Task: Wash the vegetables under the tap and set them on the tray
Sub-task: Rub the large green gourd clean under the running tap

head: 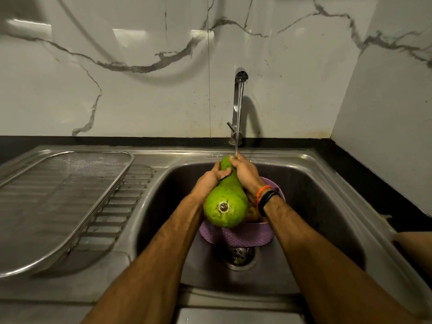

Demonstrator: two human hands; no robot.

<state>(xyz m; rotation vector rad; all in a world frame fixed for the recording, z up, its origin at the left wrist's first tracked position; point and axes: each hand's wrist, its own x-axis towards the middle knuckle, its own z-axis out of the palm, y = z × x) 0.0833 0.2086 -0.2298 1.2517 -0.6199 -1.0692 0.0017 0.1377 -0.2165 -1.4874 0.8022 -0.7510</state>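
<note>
One bottle gourd under running tap, gripped by left hand & right hand; tray bare, more veg in basket unwashed.

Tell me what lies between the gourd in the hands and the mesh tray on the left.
In the head view, only the sink's steel wall and the ribbed drainboard lie between the gourd and the mesh tray.

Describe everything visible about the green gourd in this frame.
The green gourd is pear-shaped, with a narrow neck and a bulbous base whose brown blossom scar faces the camera. Its skin looks smooth and glossy. It is held over the sink, neck toward the tap, and the stream lands near its tip. Left hand and right hand grip the neck.
</note>
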